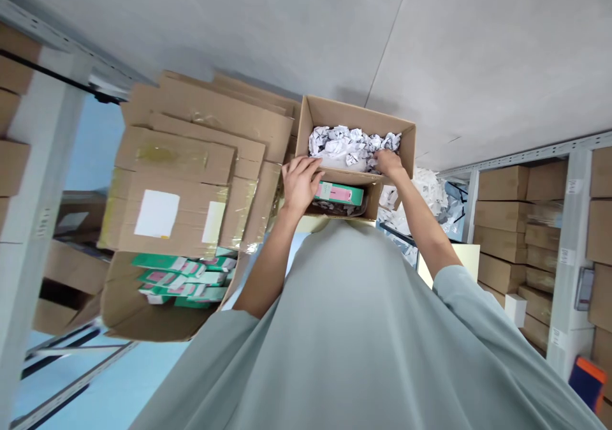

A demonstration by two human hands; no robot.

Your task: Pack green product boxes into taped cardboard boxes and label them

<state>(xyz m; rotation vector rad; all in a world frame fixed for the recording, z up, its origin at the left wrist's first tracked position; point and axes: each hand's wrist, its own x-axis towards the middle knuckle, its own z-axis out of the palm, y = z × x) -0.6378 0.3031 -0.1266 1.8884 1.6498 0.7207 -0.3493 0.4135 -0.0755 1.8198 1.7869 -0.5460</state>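
Crumpled printed paper [339,144] fills much of an open cardboard box [358,112]. My left hand [301,180] is at this box's near left corner, its fingers hooked over the near rim. Inside the right end, my right hand [388,162] is closed with its fingertips in the paper; they are partly hidden. Below the near wall is a second open cardboard box [374,201], close to my body. It holds a green and pink small carton [339,192] and some clear plastic wrapping that I cannot make out well.
At left, flattened cardboard [191,155] leans over a large box [162,328] of several green and pink cartons [186,280]. White paper scraps [425,191] lie heaped at right. Shelves with brown boxes [502,213] stand at right, and a metal shelf post [52,136] at left.
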